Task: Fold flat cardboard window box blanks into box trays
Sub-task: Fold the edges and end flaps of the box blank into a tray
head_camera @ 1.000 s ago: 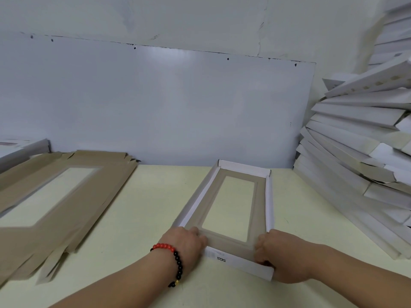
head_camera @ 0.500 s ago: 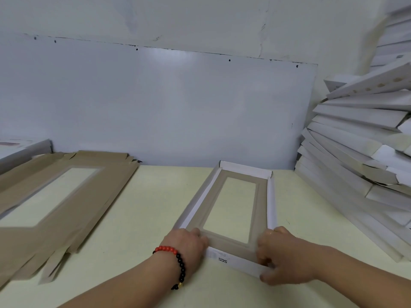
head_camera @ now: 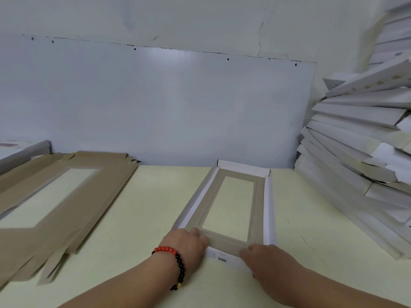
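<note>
A folded window box tray (head_camera: 268, 201) lies on the pale yellow table, white outside and brown inside, with a rectangular window in its floor. Its side walls and far wall stand up. My left hand (head_camera: 188, 243), with a red and black bead bracelet on the wrist, grips the tray's near left corner. My right hand (head_camera: 265, 260) grips the near right corner, fingers curled over the near wall, which bears the letters SGS.
A pile of flat brown window blanks (head_camera: 73, 194) lies at the left. A tall leaning stack of finished white trays (head_camera: 355, 161) fills the right side. A grey wall panel (head_camera: 155, 103) backs the table (head_camera: 142, 218).
My right hand has slid left along the near wall, from the outer right corner to on top of it. The left hand has stayed at its corner.
</note>
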Available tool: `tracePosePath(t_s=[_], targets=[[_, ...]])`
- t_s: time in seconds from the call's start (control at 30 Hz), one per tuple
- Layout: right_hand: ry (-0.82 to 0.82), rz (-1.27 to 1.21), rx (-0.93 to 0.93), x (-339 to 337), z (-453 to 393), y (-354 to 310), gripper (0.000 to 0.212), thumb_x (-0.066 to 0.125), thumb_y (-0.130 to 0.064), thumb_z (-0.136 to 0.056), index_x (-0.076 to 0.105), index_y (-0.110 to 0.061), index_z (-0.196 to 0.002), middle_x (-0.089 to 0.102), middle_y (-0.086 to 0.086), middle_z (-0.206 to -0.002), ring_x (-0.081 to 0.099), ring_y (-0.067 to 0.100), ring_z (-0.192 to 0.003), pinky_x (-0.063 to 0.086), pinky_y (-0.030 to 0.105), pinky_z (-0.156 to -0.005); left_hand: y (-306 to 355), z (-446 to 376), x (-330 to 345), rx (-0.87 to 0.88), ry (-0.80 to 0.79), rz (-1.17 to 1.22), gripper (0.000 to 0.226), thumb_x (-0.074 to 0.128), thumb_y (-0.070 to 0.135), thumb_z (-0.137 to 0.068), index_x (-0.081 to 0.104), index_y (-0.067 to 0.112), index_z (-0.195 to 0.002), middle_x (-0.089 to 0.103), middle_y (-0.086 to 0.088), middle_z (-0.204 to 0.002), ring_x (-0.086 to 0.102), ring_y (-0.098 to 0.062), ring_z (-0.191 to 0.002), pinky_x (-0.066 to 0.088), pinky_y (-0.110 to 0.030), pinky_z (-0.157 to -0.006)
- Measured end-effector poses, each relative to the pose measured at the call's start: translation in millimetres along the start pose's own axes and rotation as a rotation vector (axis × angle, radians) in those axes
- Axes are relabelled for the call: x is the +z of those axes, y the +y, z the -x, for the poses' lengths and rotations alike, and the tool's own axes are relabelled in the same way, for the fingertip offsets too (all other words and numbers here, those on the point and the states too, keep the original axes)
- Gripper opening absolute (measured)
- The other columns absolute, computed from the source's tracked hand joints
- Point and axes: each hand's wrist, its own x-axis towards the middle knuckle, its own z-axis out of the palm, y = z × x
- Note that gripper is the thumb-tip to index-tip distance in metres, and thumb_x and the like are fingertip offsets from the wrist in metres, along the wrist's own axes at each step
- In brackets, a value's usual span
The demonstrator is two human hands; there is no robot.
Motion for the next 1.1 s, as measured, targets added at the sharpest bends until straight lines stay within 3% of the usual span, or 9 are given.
tracePosePath(t_s=[0.07,0.17,0.33,0.53,0.7,0.8,0.9,1.0,1.1], targets=[[0.027,0.078,-0.019,-4,3,-4,0.013,0.055,-0.011,-0.087,0.049,-0.015,-0.098,0.05,0.003,-0.089,0.063,0.029,-0.083,0.034,0.032,-0.061,0,1,0,-0.004,0.004,0.01,0.037,0.041,0.003,-0.087,0.045,0.011,-0.123,0.047,-0.012,-0.116,0.059,-0.035,-0.093,0.04,-0.038,-0.066],[0.158,0.263,-0.055,-8,2,-3,0.039,0.085,-0.027,-0.049,0.049,-0.022,-0.064,0.057,0.001,-0.058,0.051,0.02,-0.039,0.022,0.023,-0.049,4,3,-1,-0.012,0.002,0.018,0.032,0.043,0.003,-0.087,0.046,0.01,-0.118,0.048,-0.013,-0.114,0.059,-0.033,-0.092,0.041,-0.038,-0.065],[0.077,0.111,-0.019,3,-8,-11,0.028,0.038,0.005,-0.083,0.028,-0.019,-0.093,0.058,0.013,-0.108,0.061,0.034,-0.09,0.032,0.037,-0.065,9,5,-4,-0.028,-0.019,0.014,0.028,0.041,0.003,-0.088,0.045,0.009,-0.116,0.048,-0.014,-0.114,0.058,-0.034,-0.095,0.041,-0.039,-0.065],[0.313,0.125,-0.098,6,-7,-20,0.031,0.064,-0.013,-0.025,0.056,-0.023,-0.054,0.049,-0.006,-0.047,0.044,0.01,-0.032,0.021,0.019,-0.045,13,5,-11,0.035,-0.039,-0.016,0.031,0.039,0.005,-0.092,0.045,0.008,-0.122,0.05,-0.016,-0.118,0.057,-0.036,-0.102,0.038,-0.039,-0.069],[0.425,0.092,-0.029,28,-9,-13,0.032,0.086,-0.035,-0.041,0.064,-0.027,-0.062,0.06,-0.009,-0.068,0.058,0.013,-0.052,0.042,0.027,-0.068,-2,10,1,-0.032,0.154,-0.001,0.034,0.036,0.011,-0.089,0.047,0.016,-0.121,0.049,-0.012,-0.129,0.051,-0.033,-0.114,0.025,-0.04,-0.103],[0.374,-0.013,0.16,32,-3,-2,0.043,0.092,-0.042,-0.032,0.065,-0.024,-0.061,0.072,0.006,-0.103,0.071,0.03,-0.088,0.053,0.047,-0.079,-25,17,19,-0.182,0.135,0.196,0.039,0.036,0.029,-0.094,0.049,0.029,-0.13,0.017,-0.012,-0.159,0.024,-0.029,-0.143,0.009,-0.04,-0.119],[0.242,-0.06,0.312,31,2,7,0.046,0.092,-0.047,-0.039,0.064,-0.024,-0.067,0.066,0.019,-0.115,0.07,0.038,-0.089,0.057,0.045,-0.059,-36,22,29,-0.189,0.101,0.358,0.035,0.035,0.03,-0.099,0.053,0.032,-0.129,0.048,-0.005,-0.142,0.05,-0.023,-0.122,0.035,-0.027,-0.101],[0.278,-0.159,0.294,34,-1,17,0.022,0.051,-0.048,-0.091,0.049,-0.03,-0.102,0.035,0.002,-0.143,0.061,0.023,-0.101,0.041,0.03,-0.07,-34,23,32,-0.177,0.159,0.386,0.033,0.035,0.025,-0.099,0.06,0.024,-0.12,0.061,0.0,-0.116,0.057,-0.022,-0.106,0.041,-0.03,-0.086],[0.348,-0.245,0.245,45,-2,28,0.028,0.042,-0.045,-0.097,0.051,-0.03,-0.119,0.028,-0.019,-0.151,0.054,0.013,-0.112,0.037,0.023,-0.082,-29,26,33,-0.197,0.207,0.417,0.032,0.034,0.026,-0.1,0.058,0.024,-0.12,0.061,0.002,-0.117,0.057,-0.021,-0.105,0.038,-0.028,-0.082]])
